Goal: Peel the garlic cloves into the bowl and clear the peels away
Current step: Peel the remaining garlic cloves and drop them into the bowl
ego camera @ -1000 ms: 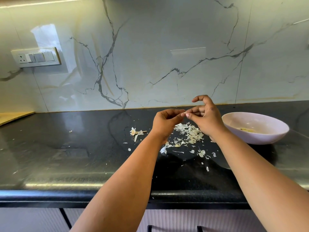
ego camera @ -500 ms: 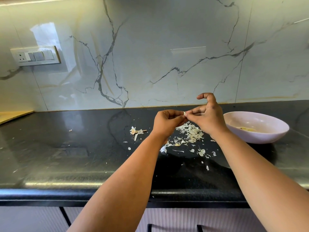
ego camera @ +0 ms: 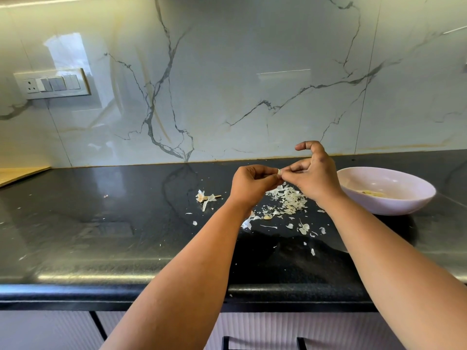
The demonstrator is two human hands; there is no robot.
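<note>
Above the black counter [ego camera: 106,223] my left hand [ego camera: 252,184] and my right hand [ego camera: 312,174] meet over a small garlic clove [ego camera: 279,172]. Both pinch it at their fingertips; only its pale tip shows between them. My right index finger is raised and curled. Below the hands lies a heap of papery garlic peels [ego camera: 289,202], with smaller flakes strewn toward the front edge. To the right stands a pale pink bowl [ego camera: 394,205] holding peeled cloves [ego camera: 371,193].
A garlic root stub with stem [ego camera: 206,197] lies left of the peels. A marble backsplash rises behind, with a switch plate [ego camera: 51,83] at left. A wooden surface [ego camera: 20,173] meets the counter's far-left corner. Cabinet fronts sit below the counter edge.
Both hands have stayed together over the peel heap, working the clove with small finger motions. My right index finger has lifted a little higher.
</note>
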